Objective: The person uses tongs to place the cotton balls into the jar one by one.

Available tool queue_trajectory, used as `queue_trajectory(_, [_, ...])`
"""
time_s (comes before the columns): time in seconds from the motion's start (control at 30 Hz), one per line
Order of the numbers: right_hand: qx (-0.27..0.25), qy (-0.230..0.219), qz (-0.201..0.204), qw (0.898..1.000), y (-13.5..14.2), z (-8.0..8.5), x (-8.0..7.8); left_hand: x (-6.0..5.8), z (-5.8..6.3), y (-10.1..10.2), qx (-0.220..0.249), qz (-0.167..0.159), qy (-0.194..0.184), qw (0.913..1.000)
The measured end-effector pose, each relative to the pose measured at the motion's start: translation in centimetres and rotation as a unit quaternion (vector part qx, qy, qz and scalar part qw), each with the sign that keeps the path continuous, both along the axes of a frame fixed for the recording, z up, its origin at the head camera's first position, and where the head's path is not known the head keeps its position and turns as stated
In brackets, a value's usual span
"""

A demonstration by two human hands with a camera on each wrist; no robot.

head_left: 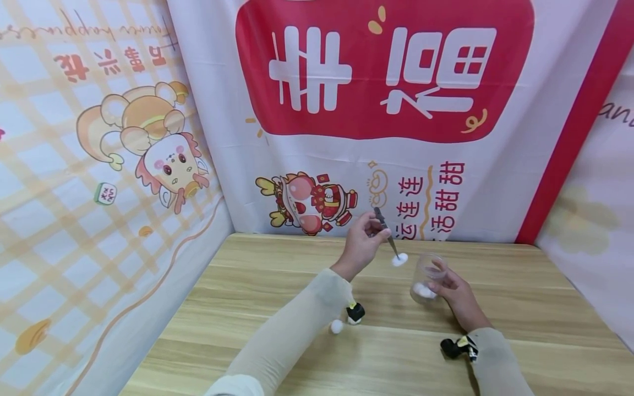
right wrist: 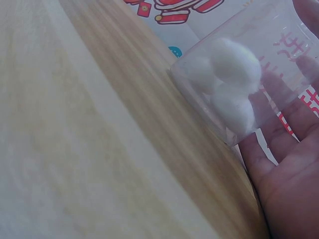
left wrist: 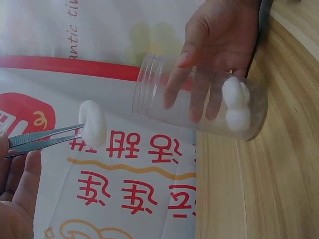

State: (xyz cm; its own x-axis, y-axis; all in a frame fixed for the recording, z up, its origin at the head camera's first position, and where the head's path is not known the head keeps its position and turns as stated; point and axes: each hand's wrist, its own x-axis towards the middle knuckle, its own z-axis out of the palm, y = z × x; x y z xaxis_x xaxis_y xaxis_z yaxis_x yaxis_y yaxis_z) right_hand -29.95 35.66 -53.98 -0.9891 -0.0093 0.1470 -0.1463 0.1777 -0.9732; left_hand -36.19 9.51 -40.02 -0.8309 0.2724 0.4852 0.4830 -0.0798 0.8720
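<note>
Two white characters, 幸福 [head_left: 313, 71], behind tweezers [head_left: 388, 231] and jar [head_left: 422, 274]

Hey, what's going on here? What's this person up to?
A person is handling small white balls with tweezers. Their left hand holds the tweezers, which grip one white ball outside the clear jar. Their right hand holds that jar, which has several balls at the bottom. Another loose ball lies on the table, with one more partly hidden beside it.
</note>
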Motion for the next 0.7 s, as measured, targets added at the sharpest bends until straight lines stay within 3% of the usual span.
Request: queue_trajectory(0.7, [-0.007,-0.006,-0.001,1.0,-0.2,0.2,0.0,0.2,0.4,2.4,0.03,-0.031,0.011,0.999])
